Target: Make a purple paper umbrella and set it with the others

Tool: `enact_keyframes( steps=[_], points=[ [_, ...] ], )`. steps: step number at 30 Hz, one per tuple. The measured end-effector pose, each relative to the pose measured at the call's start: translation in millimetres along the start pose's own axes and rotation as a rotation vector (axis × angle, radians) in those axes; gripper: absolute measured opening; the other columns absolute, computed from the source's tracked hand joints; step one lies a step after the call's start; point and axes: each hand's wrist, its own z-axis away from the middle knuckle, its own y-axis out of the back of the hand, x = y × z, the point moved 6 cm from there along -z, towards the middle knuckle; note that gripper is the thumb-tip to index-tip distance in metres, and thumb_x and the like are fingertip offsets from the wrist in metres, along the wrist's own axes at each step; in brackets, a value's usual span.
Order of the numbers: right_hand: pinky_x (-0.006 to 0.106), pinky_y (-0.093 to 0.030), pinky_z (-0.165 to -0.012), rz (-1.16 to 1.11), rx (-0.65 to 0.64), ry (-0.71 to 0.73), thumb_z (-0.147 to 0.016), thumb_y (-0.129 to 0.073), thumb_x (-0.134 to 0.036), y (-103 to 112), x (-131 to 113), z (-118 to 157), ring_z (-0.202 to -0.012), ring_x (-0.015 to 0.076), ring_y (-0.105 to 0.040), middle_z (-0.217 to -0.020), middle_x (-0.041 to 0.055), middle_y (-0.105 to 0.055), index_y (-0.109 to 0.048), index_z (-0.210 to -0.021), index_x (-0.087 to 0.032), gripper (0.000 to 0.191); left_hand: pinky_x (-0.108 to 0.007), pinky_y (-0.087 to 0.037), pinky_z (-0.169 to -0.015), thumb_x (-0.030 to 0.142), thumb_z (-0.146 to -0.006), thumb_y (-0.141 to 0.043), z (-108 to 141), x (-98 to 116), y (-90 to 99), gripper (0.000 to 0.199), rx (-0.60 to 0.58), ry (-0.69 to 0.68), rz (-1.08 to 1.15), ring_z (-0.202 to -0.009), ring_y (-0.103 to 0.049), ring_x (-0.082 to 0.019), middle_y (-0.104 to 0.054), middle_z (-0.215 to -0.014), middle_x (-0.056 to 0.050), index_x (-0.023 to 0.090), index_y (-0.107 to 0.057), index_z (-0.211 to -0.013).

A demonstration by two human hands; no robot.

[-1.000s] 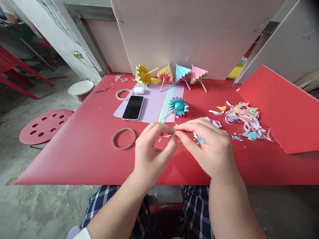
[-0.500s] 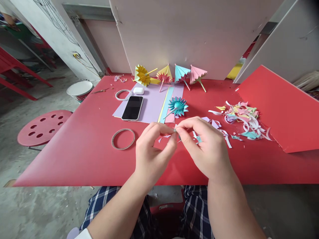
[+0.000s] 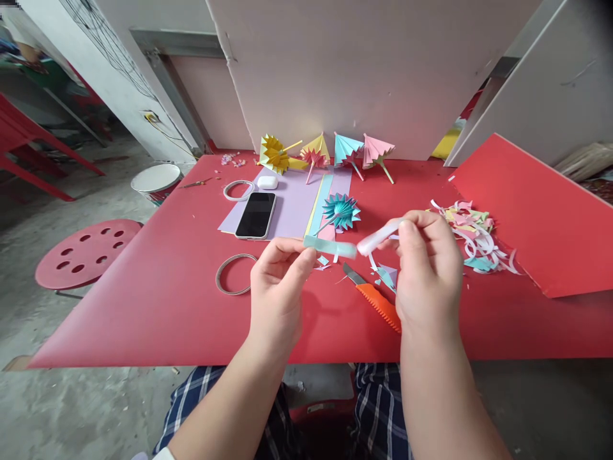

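Note:
My left hand (image 3: 280, 287) pinches one end of a pale green strip (image 3: 330, 246) that reaches toward the right. Between the fingertips of my right hand (image 3: 428, 268) is a whitish-pink strip (image 3: 379, 236), slanting down to the left. The free ends of both strips meet or nearly touch between my hands. Below them lies an orange utility knife (image 3: 378, 305), its blade pointing up and left. A teal pleated paper umbrella (image 3: 341, 211) rests on the table just beyond the green strip.
Four paper umbrellas, one of them pink (image 3: 377, 151), line the red table's (image 3: 158, 287) back. A phone (image 3: 256, 215), earbud case (image 3: 267, 183) and tape rolls (image 3: 235, 275) lie left. Paper scraps (image 3: 479, 239) and a red board (image 3: 541, 217) are right.
My hands have moved apart, my right one to the right. The two strips now show stretched between them, and the orange knife has come into view.

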Motion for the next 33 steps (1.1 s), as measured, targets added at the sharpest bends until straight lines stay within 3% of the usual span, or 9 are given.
enact_keyframes(
  steps=[4, 8, 10, 12, 16, 19, 22, 27, 33],
  points=[
    [0.026, -0.044, -0.059, 0.267, 0.142, 0.006, -0.085, -0.047, -0.032, 29, 21, -17, -0.066, 0.0135, -0.057, -0.075, 0.0007, -0.059, -0.055, -0.085, -0.021, 0.013, -0.023, -0.043, -0.065, 0.019, -0.077, -0.061, -2, 0, 0.0, 0.006, -0.007, 0.003, 0.076, -0.066, -0.053, -0.009, -0.058, -0.069, 0.003, 0.02, -0.059, -0.072],
    [0.03, -0.038, -0.057, 0.895, -0.202, -0.152, -0.078, -0.051, -0.022, 51, 68, -32, -0.065, 0.018, -0.056, -0.073, 0.0025, -0.065, -0.065, -0.078, -0.022, 0.014, -0.022, -0.042, -0.065, 0.019, -0.077, -0.062, -2, 1, -0.9, 0.005, -0.033, -0.008, 0.095, -0.065, -0.053, -0.009, -0.058, -0.068, 0.003, 0.02, -0.06, -0.072],
    [0.032, -0.039, -0.058, 1.039, -0.33, -0.282, -0.076, -0.048, -0.016, 65, 91, -33, -0.076, 0.023, -0.059, -0.086, 0.0053, -0.069, -0.069, -0.083, -0.022, 0.023, -0.023, -0.042, -0.065, 0.019, -0.077, -0.062, 0, 3, -1.7, 0.005, -0.045, -0.017, 0.088, -0.066, -0.053, -0.009, -0.058, -0.07, 0.002, 0.021, -0.061, -0.073],
    [0.034, -0.041, -0.062, 1.05, -0.335, -0.345, -0.076, -0.049, -0.017, 71, 98, -33, -0.081, 0.0256, -0.061, -0.09, 0.007, -0.069, -0.07, -0.093, -0.022, 0.028, -0.023, -0.042, -0.067, 0.02, -0.077, -0.062, 2, 5, -2.8, 0.004, -0.056, -0.025, 0.078, -0.069, -0.053, -0.01, -0.059, -0.071, 0.002, 0.021, -0.061, -0.073],
    [0.035, -0.046, -0.072, 0.519, -0.296, -0.348, -0.081, -0.051, -0.036, 41, 74, -20, -0.075, 0.0207, -0.064, -0.082, 0.0046, -0.07, -0.067, -0.102, -0.023, 0.03, -0.022, -0.042, -0.067, 0.021, -0.076, -0.064, 3, 5, -5.0, 0.005, -0.073, -0.039, 0.058, -0.07, -0.052, -0.01, -0.058, -0.073, 0.002, 0.021, -0.061, -0.073],
    [0.037, -0.046, -0.081, -0.096, -0.552, -0.347, -0.082, -0.047, -0.053, -13, 42, 7, -0.087, 0.0213, -0.063, -0.087, 0.0052, -0.069, -0.069, -0.097, -0.023, 0.04, -0.022, -0.042, -0.067, 0.021, -0.077, -0.064, 3, 4, -5.1, 0.004, -0.067, -0.052, 0.049, -0.071, -0.053, -0.009, -0.057, -0.075, 0.002, 0.021, -0.061, -0.073],
    [0.04, -0.042, -0.09, -0.444, -0.563, -0.387, -0.08, -0.052, -0.052, -41, 21, 27, -0.097, 0.0219, -0.059, -0.094, 0.0041, -0.068, -0.069, -0.097, -0.027, 0.035, -0.022, -0.043, -0.069, 0.02, -0.078, -0.063, 2, 2, -3.8, 0.004, -0.046, -0.063, 0.034, -0.072, -0.053, -0.009, -0.058, -0.076, 0.002, 0.02, -0.061, -0.074],
    [0.04, -0.044, -0.088, -0.548, -0.38, -0.392, -0.076, -0.063, -0.038, -46, 17, 33, -0.098, 0.0212, -0.059, -0.096, 0.002, -0.068, -0.071, -0.089, -0.031, 0.016, -0.021, -0.045, -0.07, 0.02, -0.079, -0.062, 1, -5, -5.1, 0.003, -0.046, -0.028, 0.038, -0.073, -0.055, -0.009, -0.059, -0.076, 0.002, 0.02, -0.061, -0.076],
    [0.035, -0.046, -0.086, -0.564, -0.473, -0.427, -0.076, -0.064, -0.034, -53, 19, 34, -0.099, 0.0188, -0.058, -0.108, 0.0019, -0.063, -0.067, -0.1, -0.031, 0.025, -0.025, -0.044, -0.072, 0.023, -0.079, -0.062, 1, -17, -7.1, 0.007, -0.017, 0.094, 0.114, -0.073, -0.055, -0.01, -0.06, -0.075, 0.001, 0.019, -0.058, -0.075]
  ],
)
